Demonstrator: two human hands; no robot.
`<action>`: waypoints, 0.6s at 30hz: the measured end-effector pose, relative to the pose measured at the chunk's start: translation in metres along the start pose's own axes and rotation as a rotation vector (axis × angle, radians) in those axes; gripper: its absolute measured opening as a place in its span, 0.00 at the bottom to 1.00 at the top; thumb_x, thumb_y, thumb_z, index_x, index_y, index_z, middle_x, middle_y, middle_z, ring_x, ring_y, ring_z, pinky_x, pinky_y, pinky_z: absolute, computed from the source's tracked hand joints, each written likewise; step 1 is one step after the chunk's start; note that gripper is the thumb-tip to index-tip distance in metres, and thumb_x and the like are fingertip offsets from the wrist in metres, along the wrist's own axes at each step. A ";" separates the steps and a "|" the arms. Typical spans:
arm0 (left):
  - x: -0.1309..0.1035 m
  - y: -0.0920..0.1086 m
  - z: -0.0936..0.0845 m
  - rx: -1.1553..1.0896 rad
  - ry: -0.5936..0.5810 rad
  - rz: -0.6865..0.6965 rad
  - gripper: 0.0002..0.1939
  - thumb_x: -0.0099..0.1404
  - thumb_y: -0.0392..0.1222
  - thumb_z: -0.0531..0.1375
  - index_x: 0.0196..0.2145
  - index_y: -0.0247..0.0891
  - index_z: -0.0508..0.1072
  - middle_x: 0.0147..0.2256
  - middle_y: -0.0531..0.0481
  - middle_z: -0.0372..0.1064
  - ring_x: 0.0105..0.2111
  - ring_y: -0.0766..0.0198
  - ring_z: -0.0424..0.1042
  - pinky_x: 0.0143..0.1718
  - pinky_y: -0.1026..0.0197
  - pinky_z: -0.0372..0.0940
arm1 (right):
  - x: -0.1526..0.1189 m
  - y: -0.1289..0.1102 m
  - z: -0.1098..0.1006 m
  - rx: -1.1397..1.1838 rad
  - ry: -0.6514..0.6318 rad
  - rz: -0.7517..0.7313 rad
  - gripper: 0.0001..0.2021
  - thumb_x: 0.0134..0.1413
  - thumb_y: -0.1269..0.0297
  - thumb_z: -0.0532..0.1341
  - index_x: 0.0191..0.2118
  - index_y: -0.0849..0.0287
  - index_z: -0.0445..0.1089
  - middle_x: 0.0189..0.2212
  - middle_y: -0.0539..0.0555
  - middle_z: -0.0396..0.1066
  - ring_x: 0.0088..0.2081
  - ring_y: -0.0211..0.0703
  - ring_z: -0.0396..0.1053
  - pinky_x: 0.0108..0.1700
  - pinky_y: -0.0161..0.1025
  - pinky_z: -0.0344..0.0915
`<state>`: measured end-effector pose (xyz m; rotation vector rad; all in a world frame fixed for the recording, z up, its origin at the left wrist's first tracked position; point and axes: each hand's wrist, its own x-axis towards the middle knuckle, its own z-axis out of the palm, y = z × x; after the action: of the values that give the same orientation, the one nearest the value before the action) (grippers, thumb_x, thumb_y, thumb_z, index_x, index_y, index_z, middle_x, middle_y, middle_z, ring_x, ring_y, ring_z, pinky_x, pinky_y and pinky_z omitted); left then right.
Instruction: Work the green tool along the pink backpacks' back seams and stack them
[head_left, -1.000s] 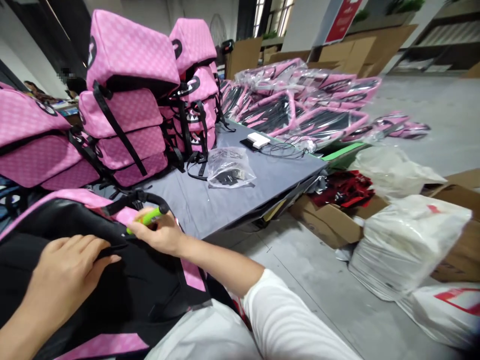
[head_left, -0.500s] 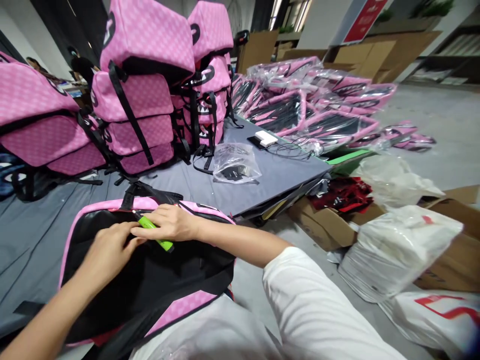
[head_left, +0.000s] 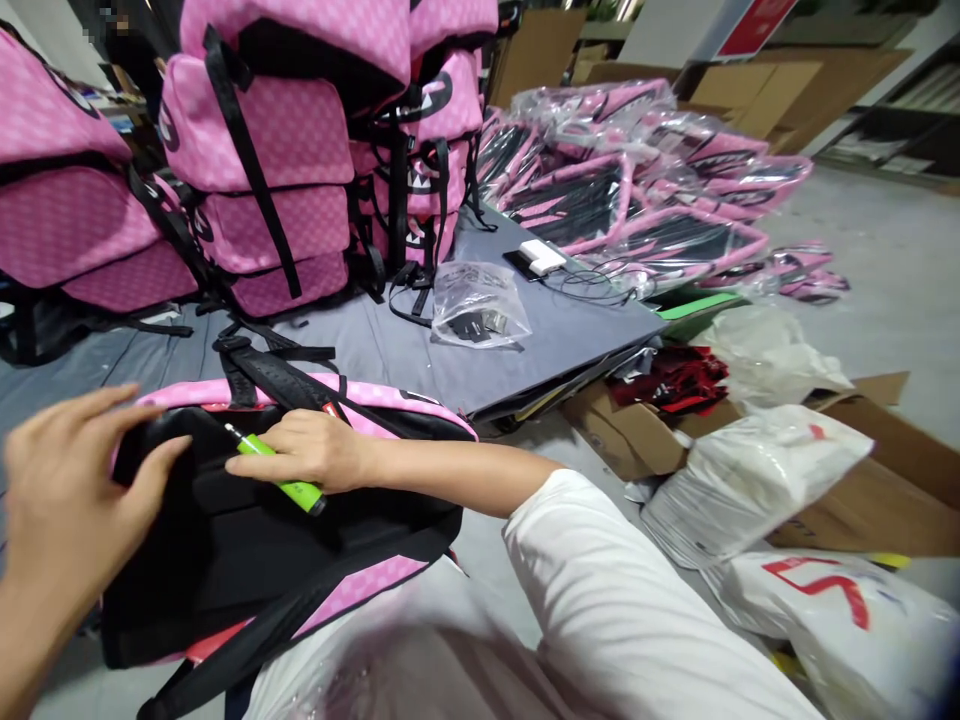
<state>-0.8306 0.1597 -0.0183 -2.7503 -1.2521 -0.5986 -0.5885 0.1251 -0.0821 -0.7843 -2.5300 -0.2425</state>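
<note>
A pink and black backpack [head_left: 300, 545] lies in front of me against my body, its black back panel facing up and its straps loose. My right hand [head_left: 311, 452] rests over the panel and grips a lime-green pen-shaped tool [head_left: 294, 490] with a thin pale tip and a dark end. The tip points up and left; I cannot make out its exact kind. At the backpack's left end is my left hand [head_left: 75, 480], slightly blurred, fingers and thumb spread with nothing between them.
Stacked pink backpacks [head_left: 277, 140] stand on the grey-covered table [head_left: 555, 330]. A clear plastic bag [head_left: 480, 305] and a white box-shaped device [head_left: 541, 257] with cables lie there too. Plastic-wrapped backpacks [head_left: 630, 200] pile up behind. Cardboard boxes [head_left: 626, 430] and white sacks [head_left: 757, 480] sit at right.
My left hand has left the spot beside my right hand and moved left, its fingers opening. The right hand still holds the green tool, now slightly further left. The camera view has shifted.
</note>
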 end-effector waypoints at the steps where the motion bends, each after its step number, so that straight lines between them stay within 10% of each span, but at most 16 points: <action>1: 0.008 -0.005 0.000 -0.001 -0.046 0.012 0.26 0.70 0.54 0.51 0.59 0.35 0.62 0.62 0.31 0.59 0.64 0.40 0.58 0.65 0.37 0.53 | -0.001 0.001 0.001 0.020 0.002 0.015 0.20 0.72 0.72 0.46 0.61 0.58 0.69 0.45 0.54 0.76 0.44 0.37 0.71 0.47 0.39 0.64; 9: 0.074 -0.005 0.038 0.331 -0.387 -0.029 0.31 0.70 0.59 0.48 0.61 0.34 0.63 0.53 0.32 0.69 0.50 0.35 0.71 0.46 0.38 0.68 | -0.014 -0.025 0.020 0.118 -0.015 0.200 0.17 0.71 0.69 0.51 0.57 0.57 0.73 0.40 0.56 0.74 0.41 0.42 0.67 0.48 0.41 0.63; 18: 0.064 0.015 0.052 0.288 -0.243 0.271 0.46 0.57 0.41 0.58 0.68 0.19 0.47 0.68 0.23 0.49 0.67 0.37 0.49 0.67 0.34 0.43 | -0.021 -0.020 0.017 0.222 0.018 0.317 0.15 0.70 0.67 0.53 0.54 0.58 0.73 0.43 0.56 0.74 0.45 0.40 0.69 0.50 0.39 0.64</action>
<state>-0.7649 0.2067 -0.0410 -2.7308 -0.8901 -0.0572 -0.5916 0.1034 -0.1078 -1.0668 -2.3207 0.1334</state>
